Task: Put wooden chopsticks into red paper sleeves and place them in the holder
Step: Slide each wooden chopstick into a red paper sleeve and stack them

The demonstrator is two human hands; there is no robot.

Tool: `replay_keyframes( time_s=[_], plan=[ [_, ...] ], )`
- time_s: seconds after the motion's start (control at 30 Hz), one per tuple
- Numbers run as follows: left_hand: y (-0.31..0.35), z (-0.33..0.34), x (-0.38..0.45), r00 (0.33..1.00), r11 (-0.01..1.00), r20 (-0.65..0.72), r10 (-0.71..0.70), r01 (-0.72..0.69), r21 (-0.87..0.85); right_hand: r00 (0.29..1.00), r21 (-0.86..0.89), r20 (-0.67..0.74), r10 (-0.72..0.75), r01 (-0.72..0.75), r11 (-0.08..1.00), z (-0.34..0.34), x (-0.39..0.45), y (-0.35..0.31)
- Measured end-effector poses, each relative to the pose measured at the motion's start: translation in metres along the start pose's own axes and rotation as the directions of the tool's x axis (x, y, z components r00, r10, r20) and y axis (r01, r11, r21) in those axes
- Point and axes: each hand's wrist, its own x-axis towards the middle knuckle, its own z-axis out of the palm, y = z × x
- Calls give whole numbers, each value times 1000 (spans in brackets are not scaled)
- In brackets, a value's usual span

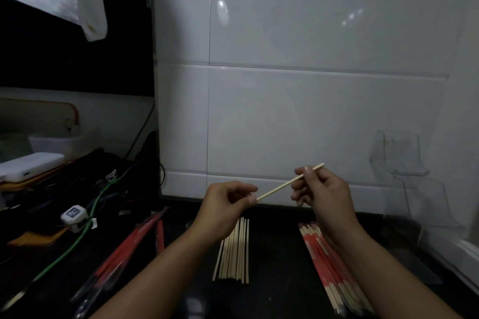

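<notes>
Wooden chopstick [281,186], one, pinched at both ends between left hand [228,204] and right hand [321,189], above roughly ten bare chopsticks [234,251]; sleeved chopsticks [334,272] lie right.

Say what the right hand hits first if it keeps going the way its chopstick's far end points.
Probably the clear holder: the right hand aims its chopstick up and right, nothing between; depth unclear.
</notes>
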Motion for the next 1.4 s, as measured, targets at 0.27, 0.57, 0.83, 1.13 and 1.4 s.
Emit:
replay_keyframes(
  time_s=[0.27, 0.57, 0.83, 1.13, 1.4],
  plan=[
    [22, 1, 2, 986, 930, -43, -158, 135, -342, 923, -283, 368, 110, -2, 959, 5, -5, -14],
    [24, -2, 13, 905, 783, -296, -305, 62, -619, 916, -644, 348, 199, 79, 761, 5, -22, 48],
    [19, -10, 9, 877, 764, -343, -336, 42, -644, 824, -886, 388, 413, 211, 413, 23, -63, 90],
    [-3, -3, 9, 845, 856, -452, -285, 13, -516, 848, -933, 306, 433, 176, 314, 44, -67, 90],
    [-15, -9, -2, 839, 934, -496, -222, 37, -356, 855, -956, 219, 470, 91, 279, 43, -69, 77]
  ],
)
